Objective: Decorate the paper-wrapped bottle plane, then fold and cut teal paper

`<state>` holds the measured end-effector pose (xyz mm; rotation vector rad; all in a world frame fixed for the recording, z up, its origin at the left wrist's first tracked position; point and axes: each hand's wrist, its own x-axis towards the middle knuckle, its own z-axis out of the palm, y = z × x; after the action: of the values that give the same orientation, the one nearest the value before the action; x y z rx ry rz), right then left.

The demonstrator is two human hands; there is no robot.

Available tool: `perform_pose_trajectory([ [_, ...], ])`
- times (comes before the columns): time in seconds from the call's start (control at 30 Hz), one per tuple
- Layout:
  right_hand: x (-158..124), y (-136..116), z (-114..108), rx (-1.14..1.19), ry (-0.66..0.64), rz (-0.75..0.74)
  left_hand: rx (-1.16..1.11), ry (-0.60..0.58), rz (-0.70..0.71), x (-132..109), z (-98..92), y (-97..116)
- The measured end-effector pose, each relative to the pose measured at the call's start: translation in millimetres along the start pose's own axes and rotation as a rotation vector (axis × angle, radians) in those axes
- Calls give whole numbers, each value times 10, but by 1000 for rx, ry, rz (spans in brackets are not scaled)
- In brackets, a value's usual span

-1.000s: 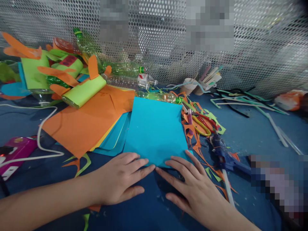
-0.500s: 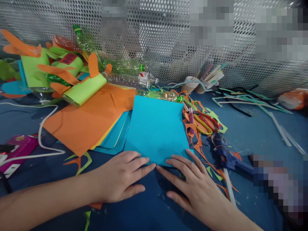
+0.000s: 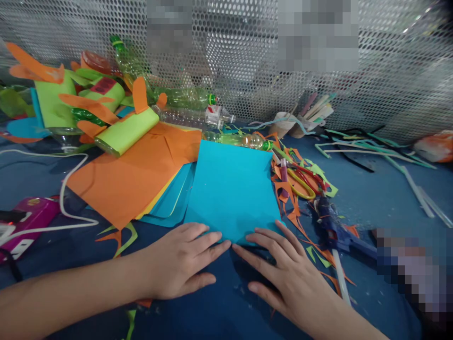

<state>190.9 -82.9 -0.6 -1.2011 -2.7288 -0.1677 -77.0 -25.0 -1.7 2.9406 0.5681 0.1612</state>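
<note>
A sheet of bright blue paper (image 3: 233, 189) lies flat on the dark blue table, straight ahead of me. My left hand (image 3: 180, 262) rests with its fingertips on the sheet's near left edge, palm down and fingers stretched. On the near right edge, my right hand (image 3: 279, 269) lies the same way with spread fingers. The index fingertips of both hands almost meet at the middle of that edge. To the left, a fan of orange paper (image 3: 130, 184) and more coloured sheets lies beside the blue one.
Bottles dressed in green and orange paper (image 3: 127, 132) stand and lie at the back left. Scissors (image 3: 300, 184), paper scraps and a blue glue gun (image 3: 339, 236) lie on the right. A magenta box (image 3: 35, 219) with a white cable is at left. Perforated metal (image 3: 240, 56) closes the back.
Both hands keep the same pose on the blue paper's near edge. The whole view has shifted slightly; nothing else has visibly moved.
</note>
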Motion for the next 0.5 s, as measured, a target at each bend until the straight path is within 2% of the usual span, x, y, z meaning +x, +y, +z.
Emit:
perform_pose_trajectory([
  [0.5, -11, 7, -2, -13, -14, -10, 44, 67, 28, 0, -42, 32],
])
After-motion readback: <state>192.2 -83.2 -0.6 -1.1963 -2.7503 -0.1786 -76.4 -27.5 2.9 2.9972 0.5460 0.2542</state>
